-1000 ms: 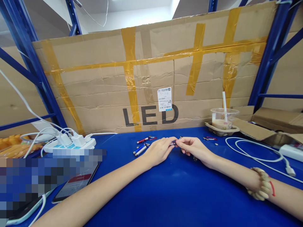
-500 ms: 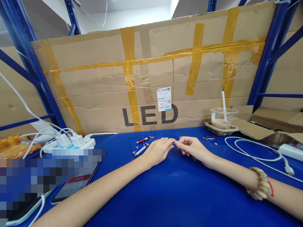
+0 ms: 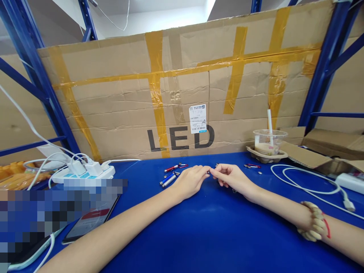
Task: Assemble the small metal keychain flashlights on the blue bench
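Note:
My left hand (image 3: 190, 181) and my right hand (image 3: 231, 176) meet at the fingertips above the middle of the table. Both are closed in a pinch around a small dark piece (image 3: 208, 172), too small and too covered to name. Left of my left hand lie a red metal tube (image 3: 171, 169), a blue tube (image 3: 167, 179) and a silver tube (image 3: 170, 181), with tiny metal parts among them. Small dark bits show partly behind and under my right hand. Farther right rest thin red and silver parts (image 3: 252, 166) and a little silver disc (image 3: 259, 173).
On the blue table (image 3: 199, 235), a phone (image 3: 92, 220) and a white power strip (image 3: 85, 174) are at left. A plastic cup (image 3: 269, 142) with a straw sits in a carton holder at right, near a white cable (image 3: 307, 184). Taped cardboard (image 3: 119, 113) stands behind.
Both hands keep almost the same pinch and place. The view has shifted very slightly; nothing else has visibly moved.

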Demonstrator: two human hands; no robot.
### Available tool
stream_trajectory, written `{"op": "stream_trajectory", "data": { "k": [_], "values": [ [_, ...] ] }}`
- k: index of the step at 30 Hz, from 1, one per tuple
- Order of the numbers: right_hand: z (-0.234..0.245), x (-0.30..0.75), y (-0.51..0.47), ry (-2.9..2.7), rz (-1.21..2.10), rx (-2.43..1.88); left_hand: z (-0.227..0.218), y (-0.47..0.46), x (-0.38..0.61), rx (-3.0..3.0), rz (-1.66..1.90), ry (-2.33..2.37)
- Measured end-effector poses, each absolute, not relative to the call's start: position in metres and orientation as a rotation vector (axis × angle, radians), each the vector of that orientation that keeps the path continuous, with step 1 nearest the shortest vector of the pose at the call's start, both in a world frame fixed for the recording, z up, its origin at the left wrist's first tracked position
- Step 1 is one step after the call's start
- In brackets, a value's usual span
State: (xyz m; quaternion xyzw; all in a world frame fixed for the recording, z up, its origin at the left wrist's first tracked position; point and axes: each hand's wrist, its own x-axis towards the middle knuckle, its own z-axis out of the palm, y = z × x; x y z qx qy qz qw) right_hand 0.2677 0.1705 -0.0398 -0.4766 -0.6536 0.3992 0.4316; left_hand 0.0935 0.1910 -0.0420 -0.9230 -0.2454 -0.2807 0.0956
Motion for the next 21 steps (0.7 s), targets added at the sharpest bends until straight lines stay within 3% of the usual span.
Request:
{"op": "stream_trajectory", "data": {
  "k": [21],
  "values": [
    [-0.0397, 0.2692, 0.1689, -1.633, 0.986, -1.178, -0.0416, 0.1904, 0.0939, -2.771, -0.828, -0.753]
  ]
}}
